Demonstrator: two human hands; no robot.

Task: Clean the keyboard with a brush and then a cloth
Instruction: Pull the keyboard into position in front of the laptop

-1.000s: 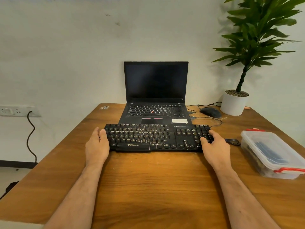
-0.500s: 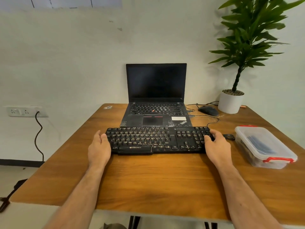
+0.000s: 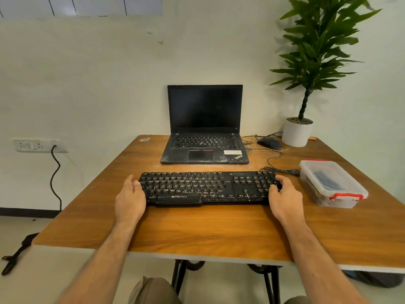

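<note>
A black, dusty keyboard [image 3: 206, 187] lies flat on the wooden table [image 3: 197, 233], in front of the laptop. My left hand [image 3: 130, 199] grips its left end, thumb over the edge keys. My right hand [image 3: 285, 198] grips its right end, fingers curled over the number pad. A clear plastic box [image 3: 328, 183] with red latches stands to the right of the keyboard; dark items show through its lid. No brush or cloth lies out in the open.
An open black laptop [image 3: 205, 128] sits behind the keyboard. A black mouse [image 3: 269, 143], loose cables [image 3: 276, 159] and a potted plant [image 3: 297, 132] occupy the back right corner. A wall socket [image 3: 37, 145] with a hanging cord is at the left.
The keyboard has slid toward me, off the laptop's front edge, with both hands holding its ends. The view has pulled back, showing the table's near edge.
</note>
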